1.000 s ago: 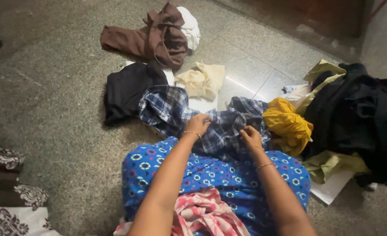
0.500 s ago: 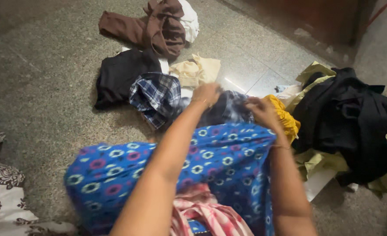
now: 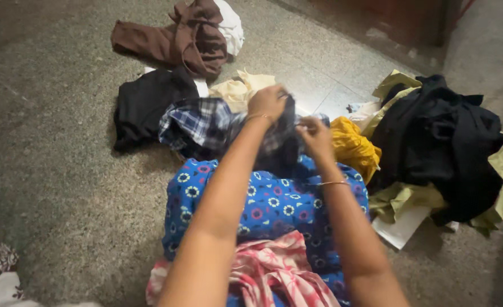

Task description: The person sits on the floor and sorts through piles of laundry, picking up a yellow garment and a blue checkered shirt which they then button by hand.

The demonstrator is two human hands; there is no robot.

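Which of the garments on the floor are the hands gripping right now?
The blue plaid shirt, pinched by the left hand and right hand; the others lie untouched.

The left hand (image 3: 267, 102) and right hand (image 3: 315, 134) both grip a blue plaid shirt (image 3: 206, 122), lifted above a blue floral lap. A yellow garment (image 3: 351, 146) lies right, a black garment (image 3: 143, 105) far left on the floor (image 3: 58, 142).

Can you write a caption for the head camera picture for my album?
Both hands, left hand and right hand, grip a blue plaid shirt above a speckled floor.
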